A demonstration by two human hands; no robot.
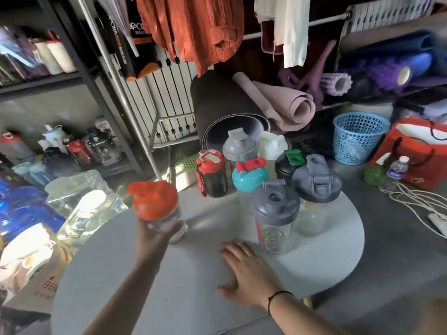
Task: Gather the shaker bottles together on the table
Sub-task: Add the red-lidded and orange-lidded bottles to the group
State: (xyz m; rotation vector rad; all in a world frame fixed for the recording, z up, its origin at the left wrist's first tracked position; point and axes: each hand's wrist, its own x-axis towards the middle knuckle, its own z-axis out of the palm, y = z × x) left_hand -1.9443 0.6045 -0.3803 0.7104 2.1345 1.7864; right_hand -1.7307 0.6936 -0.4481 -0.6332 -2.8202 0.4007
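Note:
My left hand grips a clear shaker bottle with an orange lid, held tilted just above the left part of the round white table. Several shaker bottles stand clustered at the table's far right: a grey-lidded clear one, a dark-grey-lidded one, a teal one with a red cap, a red-and-black one, a black one with a green cap, a grey one and a white one. My right hand rests flat on the table, fingers spread, near the grey-lidded bottle.
Left of the table lie clear plastic packs and a cardboard box. A dark shelf with more bottles stands at the far left. Rolled mats, a blue basket, a red bag and white cables lie behind and right.

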